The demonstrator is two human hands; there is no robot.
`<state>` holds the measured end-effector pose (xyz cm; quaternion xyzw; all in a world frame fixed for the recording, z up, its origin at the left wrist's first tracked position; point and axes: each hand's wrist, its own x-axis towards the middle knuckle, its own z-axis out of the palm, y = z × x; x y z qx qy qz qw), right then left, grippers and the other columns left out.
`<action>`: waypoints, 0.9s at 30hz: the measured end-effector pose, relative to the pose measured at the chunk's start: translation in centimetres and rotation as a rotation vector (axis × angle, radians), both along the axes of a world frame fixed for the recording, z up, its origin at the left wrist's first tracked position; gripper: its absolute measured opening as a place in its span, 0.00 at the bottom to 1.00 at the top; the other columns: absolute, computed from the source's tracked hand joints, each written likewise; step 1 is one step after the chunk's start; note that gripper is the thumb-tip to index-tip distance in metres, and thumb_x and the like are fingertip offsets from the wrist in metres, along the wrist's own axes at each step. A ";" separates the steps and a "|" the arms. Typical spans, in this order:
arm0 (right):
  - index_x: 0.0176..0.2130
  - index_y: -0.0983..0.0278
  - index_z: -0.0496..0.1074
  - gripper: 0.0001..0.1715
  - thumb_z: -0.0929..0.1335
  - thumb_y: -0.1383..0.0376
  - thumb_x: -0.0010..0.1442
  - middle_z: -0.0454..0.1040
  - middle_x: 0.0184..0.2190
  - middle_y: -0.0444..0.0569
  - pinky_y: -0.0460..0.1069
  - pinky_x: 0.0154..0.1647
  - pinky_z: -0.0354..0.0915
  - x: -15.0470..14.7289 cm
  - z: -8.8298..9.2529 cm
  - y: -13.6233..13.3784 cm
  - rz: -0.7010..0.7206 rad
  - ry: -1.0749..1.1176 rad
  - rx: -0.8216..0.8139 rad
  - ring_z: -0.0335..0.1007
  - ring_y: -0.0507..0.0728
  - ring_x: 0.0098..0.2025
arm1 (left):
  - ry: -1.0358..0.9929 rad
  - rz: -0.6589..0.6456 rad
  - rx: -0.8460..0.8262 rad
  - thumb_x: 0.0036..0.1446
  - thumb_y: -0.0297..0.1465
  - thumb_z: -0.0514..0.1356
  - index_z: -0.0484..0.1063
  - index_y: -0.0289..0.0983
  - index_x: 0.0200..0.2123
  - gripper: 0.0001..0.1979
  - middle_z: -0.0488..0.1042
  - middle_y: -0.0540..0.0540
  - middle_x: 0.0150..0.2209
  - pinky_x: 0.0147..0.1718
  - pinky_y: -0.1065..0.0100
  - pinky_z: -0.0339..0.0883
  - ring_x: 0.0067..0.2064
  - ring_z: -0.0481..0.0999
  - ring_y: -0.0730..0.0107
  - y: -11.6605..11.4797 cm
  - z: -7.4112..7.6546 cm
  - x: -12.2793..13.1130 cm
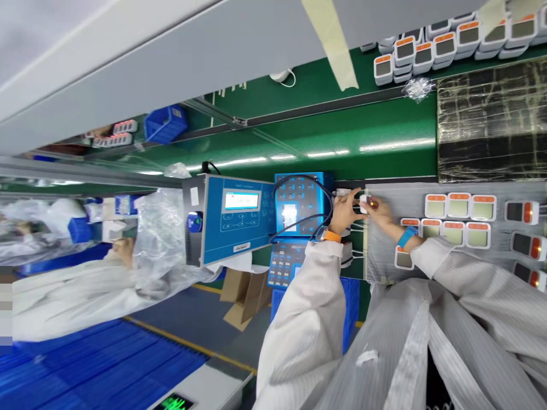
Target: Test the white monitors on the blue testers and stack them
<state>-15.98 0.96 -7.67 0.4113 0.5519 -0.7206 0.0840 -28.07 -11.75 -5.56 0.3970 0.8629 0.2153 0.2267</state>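
Note:
The picture is turned sideways. My left hand [345, 212], with an orange wristband, and my right hand [379, 212], with a blue wristband, meet over a grey mat [384, 256]. Both pinch a small white device [364, 203] with an orange spot, held between their fingertips. Directly left of the hands stands a blue tester [299, 208] with a keypad, a small screen and black cables. Both my sleeves are white.
A blue panel instrument [235, 219] with a lit display stands left of the tester. Several white-and-orange devices [459, 206] lie on the mat, more [444, 42] across the green conveyor [342, 136]. A foil-wrapped block [491, 119] sits right. Another person in white [77, 290] works at left.

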 end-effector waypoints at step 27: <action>0.61 0.63 0.75 0.28 0.63 0.49 0.75 0.82 0.52 0.56 0.58 0.54 0.77 7.0 0.7 -2.3 0.105 -0.001 -0.112 0.80 0.63 0.50 | 0.002 0.130 -0.026 0.61 0.27 0.69 0.82 0.44 0.31 0.07 0.86 0.48 0.37 0.62 0.50 0.64 0.52 0.82 0.55 -3.5 -0.5 6.0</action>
